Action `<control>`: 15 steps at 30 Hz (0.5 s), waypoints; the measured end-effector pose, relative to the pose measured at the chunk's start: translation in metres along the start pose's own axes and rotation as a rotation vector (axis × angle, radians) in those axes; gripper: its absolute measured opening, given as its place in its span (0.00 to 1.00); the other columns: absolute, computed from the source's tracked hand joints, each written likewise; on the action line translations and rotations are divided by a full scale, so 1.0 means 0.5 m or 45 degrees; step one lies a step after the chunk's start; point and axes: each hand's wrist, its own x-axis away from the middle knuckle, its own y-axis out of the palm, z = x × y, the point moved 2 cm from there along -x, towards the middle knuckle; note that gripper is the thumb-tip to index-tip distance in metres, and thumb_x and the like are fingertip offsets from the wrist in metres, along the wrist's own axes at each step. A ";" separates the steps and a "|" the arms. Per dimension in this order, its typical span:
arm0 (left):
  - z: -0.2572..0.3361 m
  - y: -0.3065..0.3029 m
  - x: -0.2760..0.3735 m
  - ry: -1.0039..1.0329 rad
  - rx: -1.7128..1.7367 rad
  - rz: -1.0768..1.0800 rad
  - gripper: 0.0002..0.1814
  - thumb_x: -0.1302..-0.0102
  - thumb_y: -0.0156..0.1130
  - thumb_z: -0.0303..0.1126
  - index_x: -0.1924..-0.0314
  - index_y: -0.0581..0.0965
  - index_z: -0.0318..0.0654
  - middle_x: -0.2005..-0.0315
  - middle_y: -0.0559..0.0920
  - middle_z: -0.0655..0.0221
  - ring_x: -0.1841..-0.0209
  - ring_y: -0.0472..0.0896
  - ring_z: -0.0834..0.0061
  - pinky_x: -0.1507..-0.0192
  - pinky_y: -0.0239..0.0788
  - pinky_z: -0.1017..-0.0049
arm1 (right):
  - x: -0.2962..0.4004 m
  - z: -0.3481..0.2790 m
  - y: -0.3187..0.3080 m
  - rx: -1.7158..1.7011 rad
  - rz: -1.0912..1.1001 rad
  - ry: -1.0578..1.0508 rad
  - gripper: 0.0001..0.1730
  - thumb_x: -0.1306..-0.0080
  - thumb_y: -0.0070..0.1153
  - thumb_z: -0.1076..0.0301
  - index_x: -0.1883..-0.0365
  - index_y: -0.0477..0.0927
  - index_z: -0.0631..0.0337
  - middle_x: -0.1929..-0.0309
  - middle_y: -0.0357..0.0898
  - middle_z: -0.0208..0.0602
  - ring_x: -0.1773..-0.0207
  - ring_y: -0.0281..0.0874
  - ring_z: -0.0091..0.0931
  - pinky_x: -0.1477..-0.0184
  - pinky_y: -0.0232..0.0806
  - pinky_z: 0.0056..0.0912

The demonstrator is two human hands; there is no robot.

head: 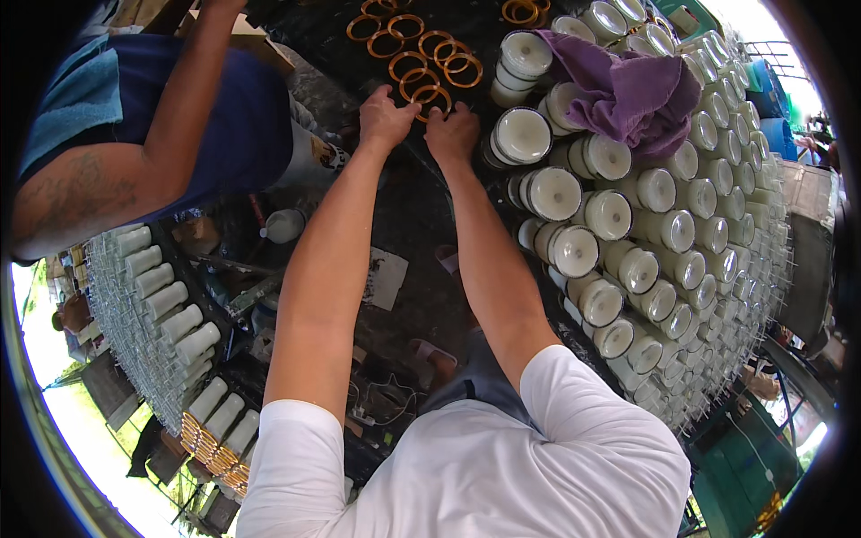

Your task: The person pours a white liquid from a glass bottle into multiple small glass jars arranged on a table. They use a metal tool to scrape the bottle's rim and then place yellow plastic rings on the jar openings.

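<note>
An amber-coloured ring (450,101) is at the near end of a group of similar overlapping rings (407,56) on a dark table surface. My left hand (389,120) is at the ring's left side, its thumb against the near rim. From the right, my right hand (454,133) has its thumb on the same rim. The ring's near edge is partly covered by my thumbs, and most of my fingertips are hidden. Just right of my right hand stand glass jars with whitish bodies, the nearest being a jar (522,136) with a beaded-looking rim.
Rows of whitish glass jars (609,215) fill the right side, with a purple cloth (629,101) draped over some. At left, another person in a blue top (235,114) stands close. White cylinders (166,300) and more amber rings (208,450) are at lower left. Cables (387,397) lie below.
</note>
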 end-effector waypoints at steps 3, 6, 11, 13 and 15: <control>-0.002 0.029 -0.038 0.036 -0.026 -0.037 0.35 0.45 0.80 0.44 0.42 0.81 0.28 0.51 0.88 0.49 0.47 0.88 0.52 0.43 0.79 0.60 | -0.022 0.001 0.019 -0.202 -0.054 -0.002 0.27 0.31 0.64 0.66 0.44 0.80 0.83 0.62 0.86 0.60 0.64 0.87 0.46 0.57 0.79 0.46; -0.007 0.052 -0.066 0.086 -0.072 0.061 0.30 0.43 0.77 0.44 0.48 0.81 0.28 0.52 0.87 0.47 0.47 0.86 0.47 0.42 0.78 0.56 | -0.031 -0.009 0.030 -0.269 -0.051 0.049 0.24 0.36 0.64 0.64 0.50 0.84 0.78 0.56 0.84 0.68 0.48 0.81 0.58 0.42 0.72 0.57; -0.022 0.066 -0.106 0.147 -0.251 0.193 0.24 0.35 0.69 0.43 0.49 0.81 0.30 0.52 0.86 0.46 0.46 0.85 0.43 0.41 0.78 0.52 | -0.044 -0.030 0.033 -0.314 -0.100 -0.001 0.24 0.37 0.66 0.63 0.49 0.85 0.75 0.58 0.85 0.64 0.50 0.83 0.55 0.44 0.74 0.56; -0.010 0.064 -0.120 0.133 -0.303 0.156 0.22 0.31 0.64 0.42 0.46 0.80 0.31 0.49 0.84 0.46 0.46 0.86 0.42 0.43 0.80 0.50 | -0.046 -0.035 0.031 -0.318 -0.124 -0.016 0.24 0.37 0.66 0.63 0.49 0.86 0.74 0.59 0.85 0.61 0.52 0.83 0.53 0.46 0.75 0.55; 0.002 0.059 -0.128 0.083 -0.282 0.163 0.23 0.32 0.65 0.42 0.45 0.81 0.31 0.49 0.84 0.45 0.45 0.86 0.42 0.43 0.80 0.50 | -0.047 -0.039 0.028 -0.311 -0.129 -0.026 0.24 0.37 0.67 0.63 0.49 0.86 0.73 0.61 0.85 0.59 0.53 0.84 0.52 0.47 0.75 0.54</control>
